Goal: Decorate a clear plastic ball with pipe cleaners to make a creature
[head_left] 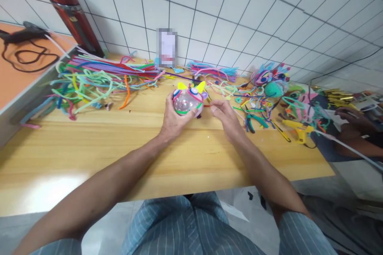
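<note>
In the head view, a clear ball (183,105) with yellow horns and ringed eyes sits at the middle of the clock face, just above the wooden table (191,157) or resting on it; which, I cannot tell. The left hand (176,119) wraps it from seven o'clock, thumb across the lower front and fingers curled round the side. The right hand (224,113) is at three o'clock from the ball, thumb and forefinger pinched on a thin red stem (207,106) that points towards it.

From the ball, a tangled heap of fuzzy stems (98,83) spreads between nine and ten o'clock, and a red flask (74,20) leans in the picture at ten. A smaller bundle (214,71) lies between one and two. Decorated figures (271,81) are grouped between two and three. Between three and four come pliers (254,122), a yellow cutter (282,131) and a yellow glue gun (299,129). Another person's hand (348,113) shows at three, near the edge.
</note>
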`<move>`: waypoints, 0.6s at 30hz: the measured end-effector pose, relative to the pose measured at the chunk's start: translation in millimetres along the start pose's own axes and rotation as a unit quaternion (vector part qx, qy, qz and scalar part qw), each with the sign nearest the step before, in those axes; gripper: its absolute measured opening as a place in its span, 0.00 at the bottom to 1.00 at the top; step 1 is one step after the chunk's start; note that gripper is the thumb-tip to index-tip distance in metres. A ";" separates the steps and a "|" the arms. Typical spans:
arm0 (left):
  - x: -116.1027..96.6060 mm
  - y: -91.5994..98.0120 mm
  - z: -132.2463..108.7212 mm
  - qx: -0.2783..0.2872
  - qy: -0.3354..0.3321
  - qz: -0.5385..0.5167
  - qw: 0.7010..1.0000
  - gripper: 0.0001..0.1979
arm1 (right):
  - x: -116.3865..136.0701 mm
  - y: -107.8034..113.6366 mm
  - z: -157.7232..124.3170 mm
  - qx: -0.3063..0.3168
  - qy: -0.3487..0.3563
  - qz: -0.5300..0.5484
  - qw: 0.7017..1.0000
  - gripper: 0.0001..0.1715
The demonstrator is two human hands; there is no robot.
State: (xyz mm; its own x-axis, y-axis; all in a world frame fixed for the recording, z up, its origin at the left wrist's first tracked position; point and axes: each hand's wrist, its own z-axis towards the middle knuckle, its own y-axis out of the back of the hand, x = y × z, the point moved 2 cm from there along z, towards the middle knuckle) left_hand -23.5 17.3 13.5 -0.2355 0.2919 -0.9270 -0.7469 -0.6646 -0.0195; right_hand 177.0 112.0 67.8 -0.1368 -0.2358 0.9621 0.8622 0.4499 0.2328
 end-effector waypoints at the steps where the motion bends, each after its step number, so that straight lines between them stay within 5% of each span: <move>1: -0.4 -0.3 -0.4 0.001 -0.003 0.002 1.000 0.53 | -3.4 -6.2 1.0 0.002 -0.029 0.053 0.998 0.36; 9: -3.5 -5.3 -7.2 0.023 -0.025 0.043 0.998 0.56 | -15.4 -44.8 1.9 0.077 -0.103 0.244 0.961 0.39; 13: -13.5 -6.2 -12.1 0.047 -0.059 0.014 0.997 0.61 | -27.2 -34.6 5.7 0.079 -0.112 0.273 0.952 0.32; 18: -28.2 -7.3 -19.5 0.067 -0.098 -0.058 0.991 0.45 | -29.7 -18.7 11.7 0.111 -0.110 0.314 0.937 0.30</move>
State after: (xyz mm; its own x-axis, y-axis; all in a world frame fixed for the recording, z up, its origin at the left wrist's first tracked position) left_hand 0.7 0.5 32.4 -0.2485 0.4978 -0.8309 -0.8495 -0.5242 -0.0600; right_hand 159.3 120.6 36.5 0.2453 0.3073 0.9194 0.6874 0.6136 -0.3885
